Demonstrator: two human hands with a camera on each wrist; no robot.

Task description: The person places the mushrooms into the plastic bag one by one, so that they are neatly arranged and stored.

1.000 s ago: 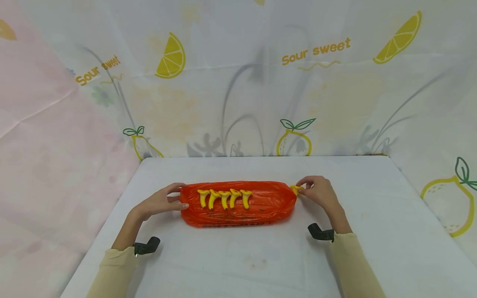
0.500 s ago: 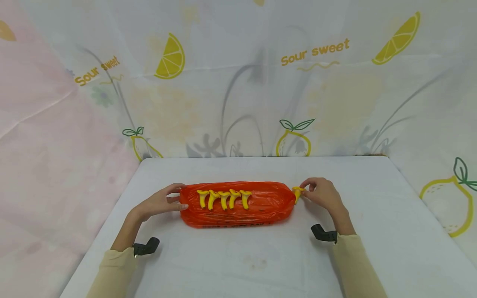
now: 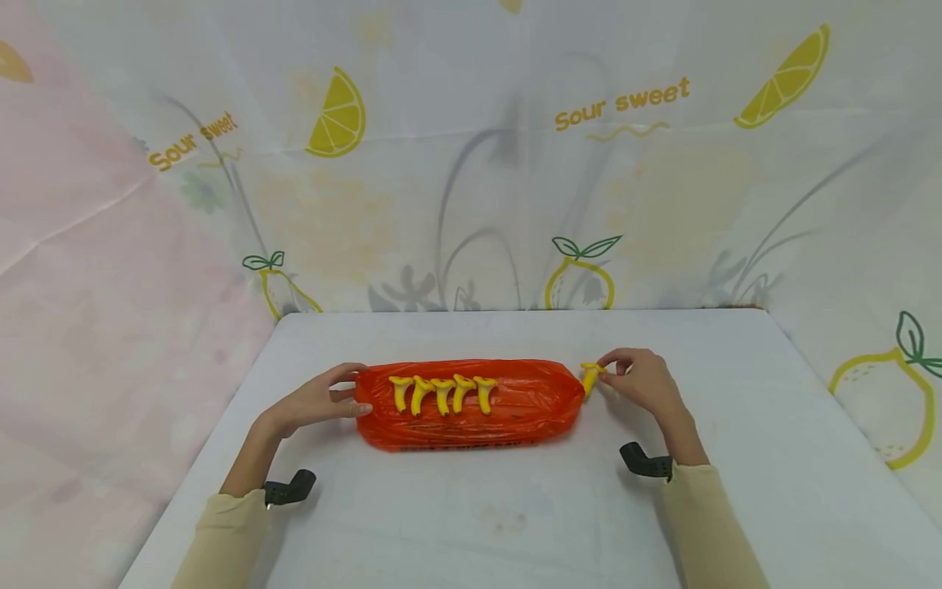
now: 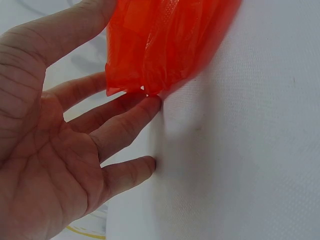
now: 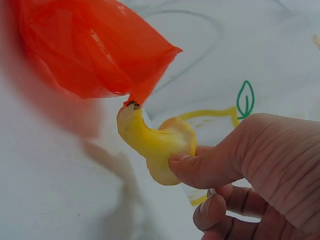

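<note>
A stuffed red plastic bag [image 3: 530, 401] lies lengthwise across the white table. My left hand [image 3: 316, 398] holds its left end, the thumb in front and fingers behind; in the left wrist view the bag's edge [image 4: 135, 65] sits between them. Several yellow trumpet-shaped mushrooms [image 3: 442, 395] stand in a row on the bag's left half. Beside the bag's right end, my right hand [image 3: 640, 380] pinches another yellow mushroom [image 5: 150, 145] by its flared cap. In the right wrist view this mushroom's dark stem tip is right at the bag's gathered corner [image 5: 137, 95].
The white table [image 3: 456, 515] extends in front of the bag and to both sides. Behind it hangs a cloth backdrop [image 3: 456, 188] printed with lemons and lettering. A black wrist camera [image 3: 290, 487] sticks out from each wrist.
My right hand has shifted slightly to the right, and the pinched mushroom has turned so more of its stem shows. The left hand, bag and row of mushrooms look unchanged.
</note>
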